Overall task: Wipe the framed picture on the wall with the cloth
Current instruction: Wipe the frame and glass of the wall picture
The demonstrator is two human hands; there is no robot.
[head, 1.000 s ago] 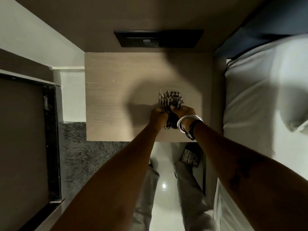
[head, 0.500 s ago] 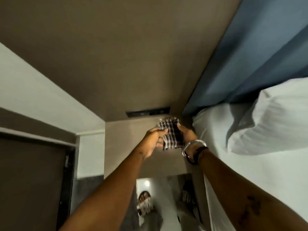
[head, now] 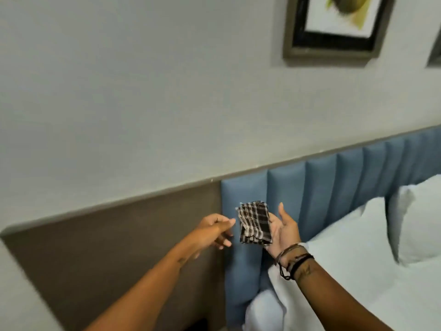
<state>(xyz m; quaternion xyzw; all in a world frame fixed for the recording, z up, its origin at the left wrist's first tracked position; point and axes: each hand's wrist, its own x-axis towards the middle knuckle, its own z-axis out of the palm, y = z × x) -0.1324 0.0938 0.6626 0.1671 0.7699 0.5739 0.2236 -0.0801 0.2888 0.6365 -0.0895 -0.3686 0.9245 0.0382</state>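
Observation:
A folded dark checked cloth (head: 254, 222) lies in the palm of my right hand (head: 285, 229), which is raised in front of the blue headboard with its fingers spread upward. My left hand (head: 214, 230) hovers just left of the cloth, fingers loosely curled and apart, holding nothing. The framed picture (head: 334, 27) hangs on the pale wall at the upper right, far above both hands; it has a dark frame around a white print with a yellow-green shape. Its top is cut off by the view's edge.
A padded blue headboard (head: 334, 187) runs along the wall above a bed with white sheets (head: 358, 283) and white pillows (head: 420, 223) at the right. A brown wall panel (head: 107, 247) lies to the left. A second frame's edge (head: 435, 53) shows at far right.
The view has swung up from the bedside table to the wall. Both hands rose with the cloth; my left hand has let go, and the cloth now rests in my right palm.

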